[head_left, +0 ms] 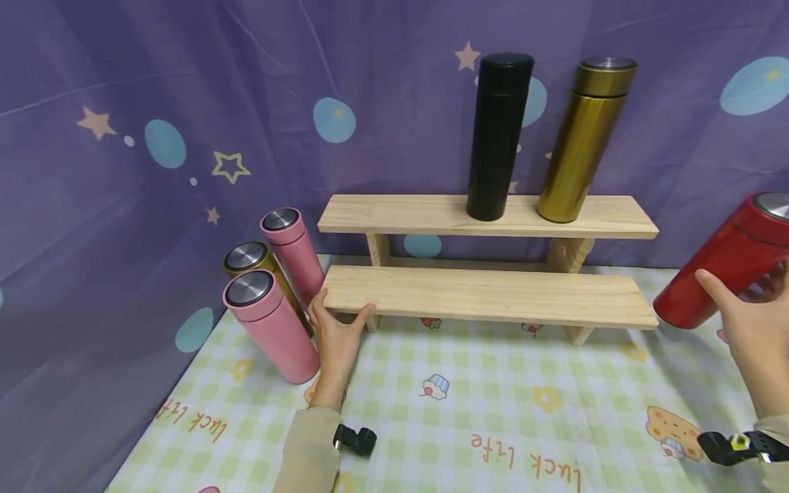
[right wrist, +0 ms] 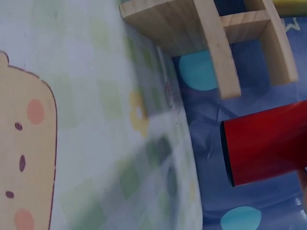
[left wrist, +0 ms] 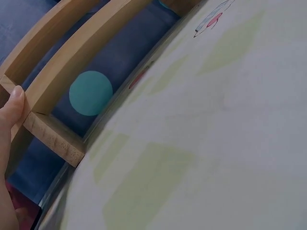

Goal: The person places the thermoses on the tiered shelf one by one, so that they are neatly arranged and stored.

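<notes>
My right hand [head_left: 761, 329] grips a red thermos bottle [head_left: 721, 263] at the right end of a two-tier wooden shelf [head_left: 487, 294]. In the right wrist view the red bottle [right wrist: 264, 146] is held up off the cloth, its dark base facing the shelf. The thumb and fingers of my left hand [head_left: 337, 337] rest at the left end of the lower board, thumb on its front edge. On the upper board stand a black bottle [head_left: 501, 137] and a gold bottle [head_left: 585, 144]; the lower board bears none.
Left of the shelf, close by my left hand, stand a front pink bottle [head_left: 277, 329], a rear pink bottle [head_left: 296, 257] and a partly hidden gold bottle [head_left: 246, 257]. A green checked cloth [head_left: 493, 418] covers the table. A purple curtain [head_left: 394, 61] hangs behind.
</notes>
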{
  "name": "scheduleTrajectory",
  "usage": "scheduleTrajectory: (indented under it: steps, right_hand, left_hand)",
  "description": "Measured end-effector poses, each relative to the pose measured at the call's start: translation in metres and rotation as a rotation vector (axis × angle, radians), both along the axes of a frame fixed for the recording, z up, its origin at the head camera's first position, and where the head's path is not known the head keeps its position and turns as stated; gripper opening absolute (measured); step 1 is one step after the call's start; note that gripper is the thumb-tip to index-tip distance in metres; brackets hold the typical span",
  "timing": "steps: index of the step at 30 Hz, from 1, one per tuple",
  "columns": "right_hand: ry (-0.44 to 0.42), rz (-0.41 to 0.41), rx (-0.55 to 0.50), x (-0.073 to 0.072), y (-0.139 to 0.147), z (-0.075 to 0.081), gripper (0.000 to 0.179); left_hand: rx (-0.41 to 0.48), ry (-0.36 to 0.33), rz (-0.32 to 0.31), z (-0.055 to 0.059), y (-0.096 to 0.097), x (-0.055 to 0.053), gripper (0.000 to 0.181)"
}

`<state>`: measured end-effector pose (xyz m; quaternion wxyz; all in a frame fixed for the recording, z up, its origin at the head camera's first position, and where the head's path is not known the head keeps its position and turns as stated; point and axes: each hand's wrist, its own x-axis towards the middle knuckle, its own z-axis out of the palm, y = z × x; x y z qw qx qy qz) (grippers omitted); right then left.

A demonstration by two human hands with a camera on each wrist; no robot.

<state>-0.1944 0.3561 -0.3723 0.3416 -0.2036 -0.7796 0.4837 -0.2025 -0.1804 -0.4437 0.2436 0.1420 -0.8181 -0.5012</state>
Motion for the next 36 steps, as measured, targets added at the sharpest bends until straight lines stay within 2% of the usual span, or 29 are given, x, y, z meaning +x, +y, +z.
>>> scheduleTrajectory:
  steps: [4, 17, 23, 31, 36]
  right_hand:
    - [-0.009, 0.003, -0.012, 0.005, -0.004, 0.008, 0.072]
    - [0.068, 0.046, -0.069, 0.015, -0.018, 0.020, 0.071]
    - [0.140, 0.080, -0.100, 0.018, -0.028, 0.028, 0.072]
    - [0.271, 0.147, 0.011, 0.024, -0.044, 0.033, 0.078]
    - [0.314, 0.154, 0.018, 0.028, -0.056, 0.034, 0.078]
  left_hand:
    - [-0.002, 0.008, 0.012, 0.000, 0.000, 0.000, 0.102]
    - [0.014, 0.008, 0.049, -0.004, 0.002, 0.000, 0.104]
    - [0.001, 0.023, 0.051, -0.004, 0.002, -0.001, 0.102]
    - [0.007, 0.025, 0.045, -0.004, 0.002, -0.002, 0.103]
    - [0.007, 0.023, 0.037, -0.004, 0.000, -0.002, 0.104]
